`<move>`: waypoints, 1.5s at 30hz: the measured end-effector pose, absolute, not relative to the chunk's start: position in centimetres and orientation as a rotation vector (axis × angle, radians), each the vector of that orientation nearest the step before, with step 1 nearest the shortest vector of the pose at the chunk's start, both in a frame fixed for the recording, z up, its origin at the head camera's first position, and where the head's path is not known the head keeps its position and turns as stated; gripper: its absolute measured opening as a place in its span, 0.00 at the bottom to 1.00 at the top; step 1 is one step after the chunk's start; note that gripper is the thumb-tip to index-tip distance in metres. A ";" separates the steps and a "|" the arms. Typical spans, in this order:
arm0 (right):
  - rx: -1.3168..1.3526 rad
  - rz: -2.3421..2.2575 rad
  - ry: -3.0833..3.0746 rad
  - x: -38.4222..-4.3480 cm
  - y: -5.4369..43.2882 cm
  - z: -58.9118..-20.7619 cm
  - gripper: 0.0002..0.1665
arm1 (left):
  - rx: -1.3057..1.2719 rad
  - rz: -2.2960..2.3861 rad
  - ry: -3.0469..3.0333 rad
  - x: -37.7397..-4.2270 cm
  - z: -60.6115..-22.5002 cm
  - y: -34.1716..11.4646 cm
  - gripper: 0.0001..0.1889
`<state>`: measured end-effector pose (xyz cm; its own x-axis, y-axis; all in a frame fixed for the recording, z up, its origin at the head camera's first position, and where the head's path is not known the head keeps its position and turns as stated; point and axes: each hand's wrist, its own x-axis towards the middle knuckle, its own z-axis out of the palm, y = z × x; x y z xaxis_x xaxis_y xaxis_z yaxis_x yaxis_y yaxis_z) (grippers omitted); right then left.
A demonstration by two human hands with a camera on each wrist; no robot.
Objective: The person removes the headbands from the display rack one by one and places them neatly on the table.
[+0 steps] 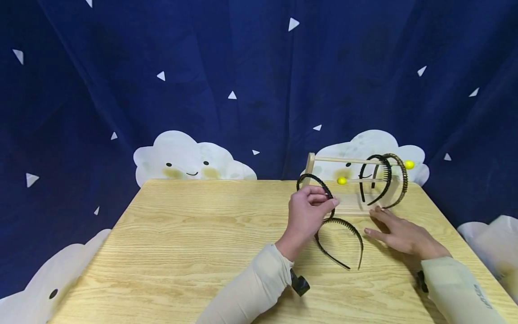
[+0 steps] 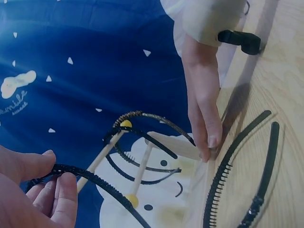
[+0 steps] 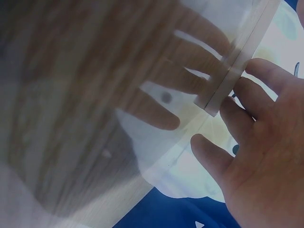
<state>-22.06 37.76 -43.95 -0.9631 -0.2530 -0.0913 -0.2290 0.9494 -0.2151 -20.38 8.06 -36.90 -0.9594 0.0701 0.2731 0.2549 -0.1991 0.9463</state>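
Observation:
My left hand [image 1: 306,216] pinches a black headband [image 1: 323,184] between thumb and fingers, at the left end of a wooden rack [image 1: 310,168]. In the left wrist view, the thumb and fingertips close on the band near one end of its visible arc. My right hand [image 1: 408,237] rests its fingertips on the front edge of the rack's base, fingers stretched out; the right wrist view shows them against the wooden strip [image 3: 237,71]. On the rack's right part hang a black toothed headband [image 1: 389,173] and a brown patterned headband [image 1: 404,180].
Another black toothed headband [image 1: 353,227] lies on the wooden table [image 1: 194,243] in front of the rack, between both hands. Yellow balls [image 1: 341,181] cap the rack's rods. A dark blue curtain [image 1: 259,58] with white clouds hangs behind the table.

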 end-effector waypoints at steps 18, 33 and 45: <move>-0.364 -0.315 2.983 -21.9 37.7 -43.9 0.53 | -0.195 -2.378 -1.967 -21.4 -38.7 7.7 0.13; -0.382 -0.337 2.984 -22.0 37.9 -43.9 0.53 | -0.013 -2.366 -1.967 -22.2 -40.3 7.5 0.14; -0.372 -0.325 2.981 -22.0 37.8 -43.9 0.53 | 0.091 -2.354 -1.999 -22.7 -40.8 7.5 0.15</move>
